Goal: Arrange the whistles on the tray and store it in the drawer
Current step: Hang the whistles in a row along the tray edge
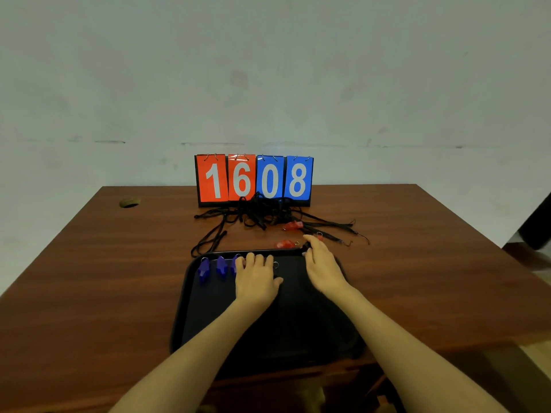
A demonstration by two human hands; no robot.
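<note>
A black tray [208, 317] lies on the wooden table in front of me. Blue whistles stand in a row along its far edge: one [203, 269] at the left, a second [221, 266] beside it, a third [236, 262] partly under my fingers. My left hand [256, 278] lies flat on the tray, fingers straight over the row; a metal ring [276, 265] shows by its fingertips. My right hand [320, 263] reaches over the tray's far right corner, fingers extended. Red whistles lie on the table beyond the tray, one [284, 243] close, another [293, 225] farther.
A tangle of black lanyards [253, 214] spreads across the table behind the tray. A flip scoreboard [254, 180] reading 1608 stands at the back. A round hole [129, 203] is in the table's far left. The table's front edge is under my forearms.
</note>
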